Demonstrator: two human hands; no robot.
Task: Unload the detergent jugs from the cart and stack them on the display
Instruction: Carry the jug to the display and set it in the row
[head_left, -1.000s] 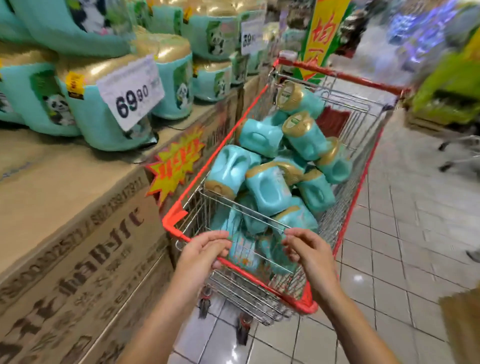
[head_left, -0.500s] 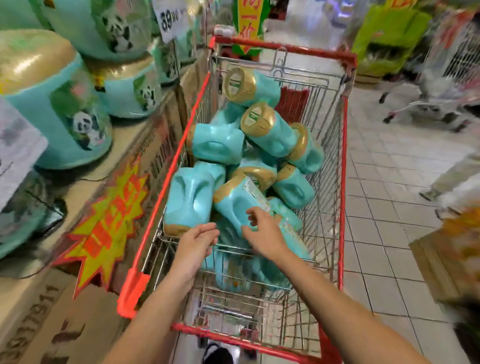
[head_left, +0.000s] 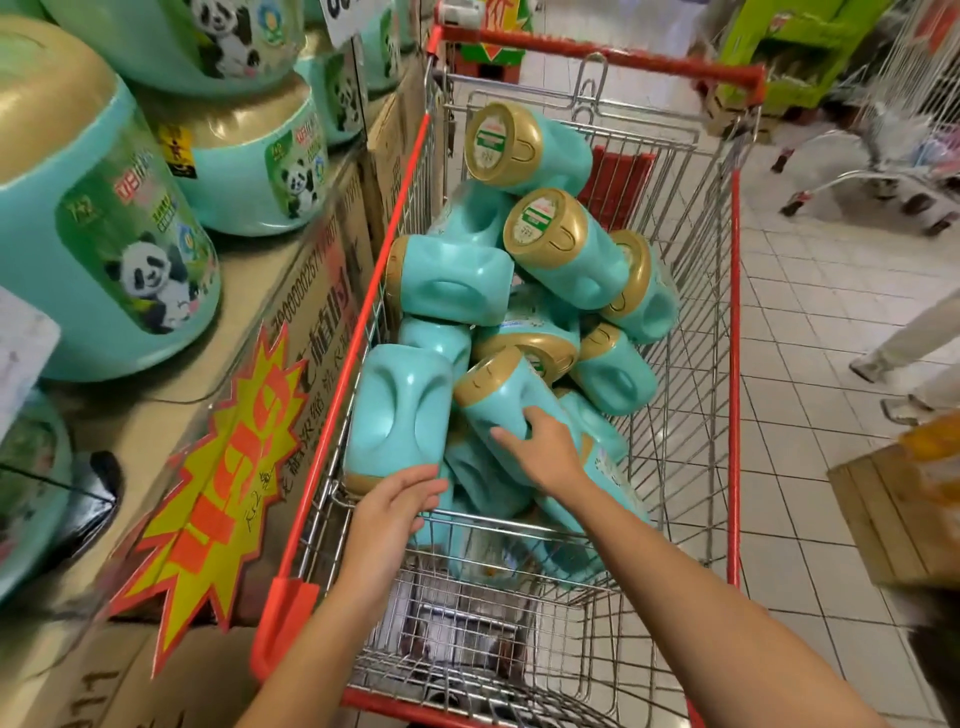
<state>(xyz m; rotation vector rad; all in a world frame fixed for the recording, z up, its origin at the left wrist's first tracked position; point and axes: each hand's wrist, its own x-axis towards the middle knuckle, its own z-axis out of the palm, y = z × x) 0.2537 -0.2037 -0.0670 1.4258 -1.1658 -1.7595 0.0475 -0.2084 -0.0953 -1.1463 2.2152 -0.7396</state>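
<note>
Turquoise plastic jugs (head_left: 457, 280) with gold caps lay heaped at all angles inside the cart (head_left: 733, 364), a wire basket with a red rim standing on white floor tiles (head_left: 810, 291).

Left of the cart was the display (head_left: 234, 312): cardboard boxes topped with upright jugs of the same kind bearing panda labels (head_left: 150, 270), and a yellow-and-orange starburst sign (head_left: 228, 467) on the box front. To the right was a wooden crate (head_left: 883, 509). A wire bar (head_left: 493, 525) of the cart crossed in front of the lowest jugs.

Left hand (head_left: 395, 514): fingers fairly straight, touching the capped end of the nearest jug (head_left: 400, 410).

Right hand (head_left: 545, 452): fingers curled over the tilted jug (head_left: 511, 410) beside it, whose cap pointed up and away.
</note>
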